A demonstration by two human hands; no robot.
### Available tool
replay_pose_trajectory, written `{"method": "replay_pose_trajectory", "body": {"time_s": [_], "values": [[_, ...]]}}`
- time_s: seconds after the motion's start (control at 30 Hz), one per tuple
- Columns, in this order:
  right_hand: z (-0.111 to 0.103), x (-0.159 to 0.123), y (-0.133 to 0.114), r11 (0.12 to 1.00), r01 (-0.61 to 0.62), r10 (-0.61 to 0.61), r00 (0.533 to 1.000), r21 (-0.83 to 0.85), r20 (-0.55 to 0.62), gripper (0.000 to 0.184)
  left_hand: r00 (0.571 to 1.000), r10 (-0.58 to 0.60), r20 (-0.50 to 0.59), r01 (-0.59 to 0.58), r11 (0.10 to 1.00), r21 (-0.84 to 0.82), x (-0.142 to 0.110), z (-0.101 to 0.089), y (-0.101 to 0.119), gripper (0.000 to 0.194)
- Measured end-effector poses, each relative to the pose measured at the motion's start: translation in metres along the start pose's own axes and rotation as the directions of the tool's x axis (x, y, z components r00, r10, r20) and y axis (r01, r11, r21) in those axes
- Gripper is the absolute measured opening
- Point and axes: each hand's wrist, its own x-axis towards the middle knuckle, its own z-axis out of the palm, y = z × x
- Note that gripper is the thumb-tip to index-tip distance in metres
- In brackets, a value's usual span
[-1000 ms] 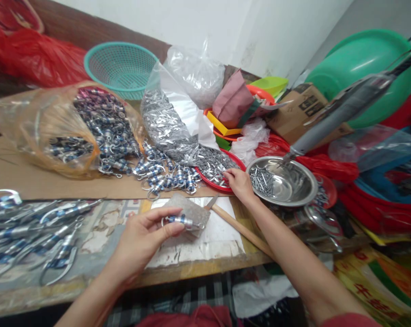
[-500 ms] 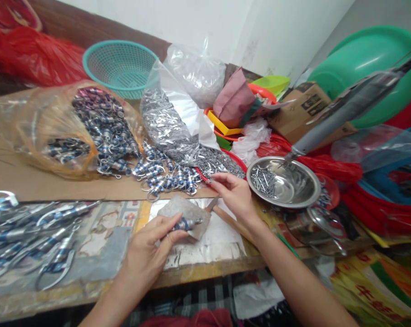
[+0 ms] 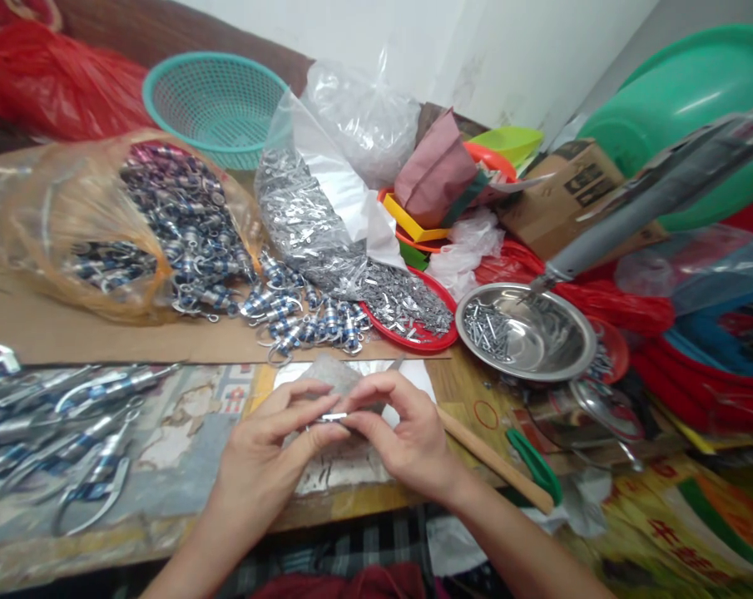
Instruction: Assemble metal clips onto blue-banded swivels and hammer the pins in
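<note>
The left hand (image 3: 260,466) and the right hand (image 3: 407,437) are brought together over the near edge of the table (image 3: 182,428); a small metal piece (image 3: 334,416) is pinched between the thumb and fingers of both hands, so that each hand is closed on it; its exact form cannot be made out, as most of it is covered by the fingertips. A grey block (image 3: 335,374) is seen directly behind the fingertips, lying on a white sheet (image 3: 351,474). Beyond the right hand a red tray (image 3: 435,341) of small silver parts is set; just to the right of that tray a steel bowl (image 3: 538,345) holding screws is placed, with the tip of a grey power screwdriver (image 3: 638,212) hanging over its rim. A wooden handle (image 3: 494,462) lies on the table close beside the right wrist. Beyond the left hand a loose heap of blue-and-silver fittings (image 3: 301,320) is spilled from an open plastic bag (image 3: 89,233); further assembled pieces (image 3: 52,433) are laid out well to the left of the left hand.
</note>
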Motion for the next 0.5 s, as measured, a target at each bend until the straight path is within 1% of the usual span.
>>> {"method": "replay_pose_trajectory", "body": {"time_s": [0.07, 0.13, 0.17, 0.23, 0.3, 0.4, 0.47, 0.5], "values": [[0.000, -0.005, 0.000, 0.995, 0.082, -0.083, 0.997, -0.050, -0.009, 0.021, 0.991, -0.128, -0.044, 0.120, 0.982, -0.148, -0.002, 0.000, 0.000, 0.011], [-0.001, -0.010, 0.003, 0.961, 0.228, -0.231, 0.973, -0.160, -0.004, 0.030, 0.970, -0.242, -0.017, 0.227, 0.932, -0.284, -0.003, -0.001, -0.001, 0.012], [-0.002, -0.012, 0.004, 0.923, 0.311, -0.316, 0.949, -0.227, 0.015, 0.031, 0.961, -0.275, 0.012, 0.265, 0.909, -0.322, -0.004, -0.002, -0.001, 0.013], [-0.005, -0.014, 0.007, 0.817, 0.460, -0.462, 0.883, -0.347, 0.083, 0.025, 0.952, -0.300, 0.055, 0.301, 0.894, -0.333, -0.004, -0.004, 0.000, 0.016], [-0.010, -0.014, 0.007, 0.708, 0.557, -0.544, 0.822, -0.433, 0.167, 0.022, 0.961, -0.272, 0.049, 0.275, 0.922, -0.274, -0.004, -0.007, 0.002, 0.017], [-0.017, -0.010, 0.001, 0.579, 0.648, -0.595, 0.751, -0.495, 0.287, 0.019, 0.991, -0.136, 0.009, 0.136, 0.986, -0.101, -0.004, -0.011, 0.007, 0.011], [-0.020, -0.008, -0.003, 0.528, 0.682, -0.602, 0.721, -0.507, 0.342, 0.019, 0.999, -0.042, 0.009, 0.042, 0.999, 0.010, -0.004, -0.013, 0.010, 0.008], [-0.020, -0.007, -0.004, 0.516, 0.686, -0.601, 0.717, -0.513, 0.354, 0.019, 1.000, -0.004, 0.015, 0.003, 0.999, 0.050, -0.004, -0.014, 0.011, 0.008]]}}
